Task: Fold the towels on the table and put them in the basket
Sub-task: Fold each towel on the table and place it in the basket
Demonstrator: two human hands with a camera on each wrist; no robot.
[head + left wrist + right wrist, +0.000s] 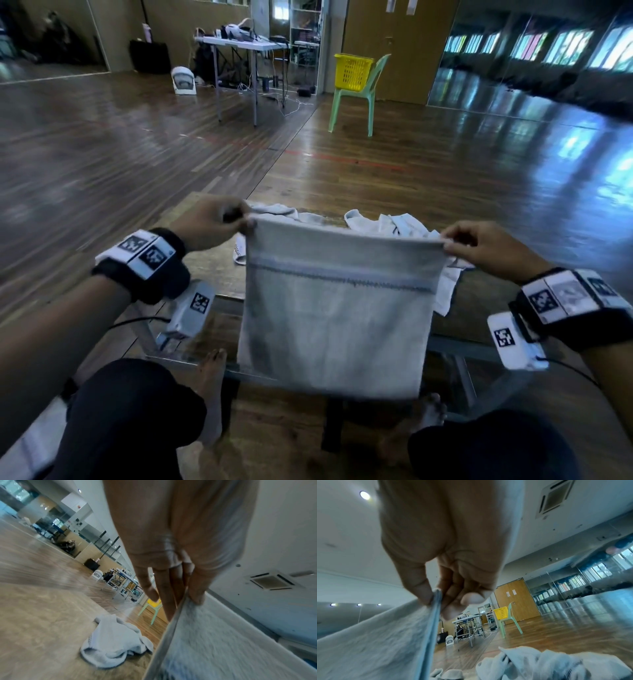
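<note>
A grey towel [335, 315] with a darker stripe hangs flat in the air in front of me, doubled over at its top edge. My left hand [248, 219] pinches its top left corner and my right hand [447, 241] pinches its top right corner. In the left wrist view the thumb and fingers [197, 596] clamp the towel's edge [205, 635]. In the right wrist view the thumb [423, 593] presses the folded towel [385, 635] against the fingers. More crumpled towels [394, 221] lie on the low wooden table [212, 263] behind it. The yellow basket [352, 72] stands far off on a green chair [356, 102].
My knees and bare feet [212, 387] are under the table's near edge. A folding table [246, 44] with gear and cables stands at the back of the room. A white fan [184, 80] sits on the wooden floor near it.
</note>
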